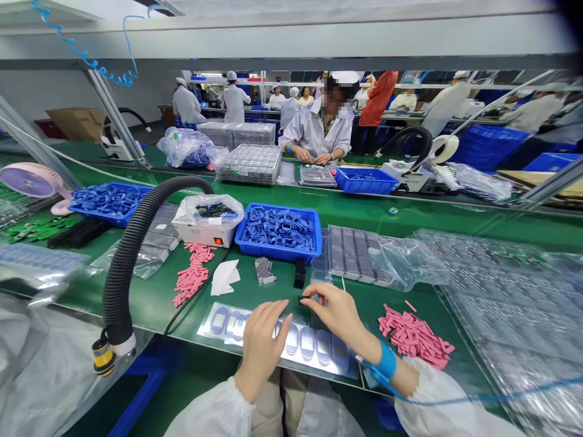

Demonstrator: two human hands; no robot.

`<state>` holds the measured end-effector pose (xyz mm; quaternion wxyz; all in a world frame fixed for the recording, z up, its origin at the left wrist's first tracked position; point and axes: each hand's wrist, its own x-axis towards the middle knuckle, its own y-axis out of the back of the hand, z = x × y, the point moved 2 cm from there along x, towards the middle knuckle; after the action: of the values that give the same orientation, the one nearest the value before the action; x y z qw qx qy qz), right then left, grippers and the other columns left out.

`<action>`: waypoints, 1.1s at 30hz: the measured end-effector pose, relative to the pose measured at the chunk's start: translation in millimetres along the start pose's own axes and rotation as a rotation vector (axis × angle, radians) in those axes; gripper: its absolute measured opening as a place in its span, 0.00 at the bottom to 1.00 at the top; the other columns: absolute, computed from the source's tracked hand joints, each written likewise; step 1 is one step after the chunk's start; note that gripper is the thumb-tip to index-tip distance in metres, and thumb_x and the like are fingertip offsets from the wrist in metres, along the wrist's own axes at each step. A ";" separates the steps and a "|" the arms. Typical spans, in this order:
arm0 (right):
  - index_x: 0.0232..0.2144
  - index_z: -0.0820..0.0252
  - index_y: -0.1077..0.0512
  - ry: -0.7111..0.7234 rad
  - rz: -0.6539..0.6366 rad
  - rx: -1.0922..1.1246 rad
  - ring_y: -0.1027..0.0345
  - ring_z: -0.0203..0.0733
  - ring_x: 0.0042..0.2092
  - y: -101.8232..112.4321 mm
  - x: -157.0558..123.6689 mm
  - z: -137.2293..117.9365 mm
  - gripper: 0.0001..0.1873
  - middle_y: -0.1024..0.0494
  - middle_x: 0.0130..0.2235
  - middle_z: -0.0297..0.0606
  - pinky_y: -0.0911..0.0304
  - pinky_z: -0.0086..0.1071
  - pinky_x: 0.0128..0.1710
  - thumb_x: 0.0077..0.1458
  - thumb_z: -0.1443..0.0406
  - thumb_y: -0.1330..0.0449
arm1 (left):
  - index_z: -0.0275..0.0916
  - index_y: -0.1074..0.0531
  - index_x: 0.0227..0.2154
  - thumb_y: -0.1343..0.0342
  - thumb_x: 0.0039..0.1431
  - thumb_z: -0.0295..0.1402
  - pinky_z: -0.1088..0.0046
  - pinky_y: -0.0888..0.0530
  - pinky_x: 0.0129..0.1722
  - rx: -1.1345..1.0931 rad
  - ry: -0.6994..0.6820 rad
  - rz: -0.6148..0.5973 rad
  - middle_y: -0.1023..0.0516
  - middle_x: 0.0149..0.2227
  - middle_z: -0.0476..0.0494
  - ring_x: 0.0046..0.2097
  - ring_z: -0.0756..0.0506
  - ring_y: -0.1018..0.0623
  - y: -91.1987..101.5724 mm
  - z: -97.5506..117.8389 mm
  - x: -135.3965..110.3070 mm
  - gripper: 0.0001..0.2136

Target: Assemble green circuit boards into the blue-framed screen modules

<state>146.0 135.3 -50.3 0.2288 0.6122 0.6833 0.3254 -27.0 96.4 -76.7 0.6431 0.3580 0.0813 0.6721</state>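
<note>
Green workbench (200, 309), factory line. Right hand (339, 318) pinches small black piece (301, 299) in narrow fingertips, above clear sheet of blue oval pads (310, 347); left hand (263, 347) lies loose over sheet, fingers slightly apart. Weak pinch could drop piece; stray fingers could smudge pads.

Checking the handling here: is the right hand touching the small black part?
Touching: the head view shows the right hand pinching the small black part at its fingertips.

A small black piece (301, 299) shows against a green surface (255, 297). Farther off sits a blue plastic tray (279, 254) heaped with blue parts (277, 229). At near right lie loose pink strips (414, 337), beside a blue wristband (387, 360) and a white sleeve (439, 397).
</note>
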 end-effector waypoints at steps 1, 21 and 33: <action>0.29 0.55 0.26 0.017 0.004 0.038 0.32 0.39 0.31 7.8 -8.3 -7.9 0.06 0.24 0.29 0.35 0.40 0.30 0.31 0.52 0.61 0.41 | 0.38 0.26 0.44 0.53 0.62 0.37 0.58 0.26 0.46 -0.052 0.038 -0.006 0.19 0.43 0.37 0.46 0.40 0.22 4.2 4.3 -0.2 0.14; 0.32 0.50 0.27 0.342 0.327 0.185 0.35 0.40 0.30 56.7 -110.2 -46.6 0.11 0.28 0.26 0.34 0.40 0.34 0.28 0.50 0.73 0.40 | 0.47 0.20 0.36 0.34 0.45 0.40 0.78 0.25 0.39 -1.292 0.621 -0.485 0.16 0.35 0.48 0.37 0.49 0.18 12.1 84.8 -36.7 0.13; 0.31 0.55 0.28 0.443 0.325 0.115 0.36 0.38 0.31 64.3 -105.3 -48.5 0.11 0.28 0.26 0.33 0.39 0.33 0.29 0.50 0.76 0.41 | 0.47 0.21 0.38 0.35 0.46 0.40 0.71 0.24 0.44 -1.282 0.658 -0.507 0.16 0.37 0.44 0.41 0.43 0.19 13.7 92.7 -38.2 0.14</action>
<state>171.1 26.0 20.4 -0.0167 0.6397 0.6269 0.4444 13.1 26.4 -15.6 0.8023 -0.3339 -0.0576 0.4915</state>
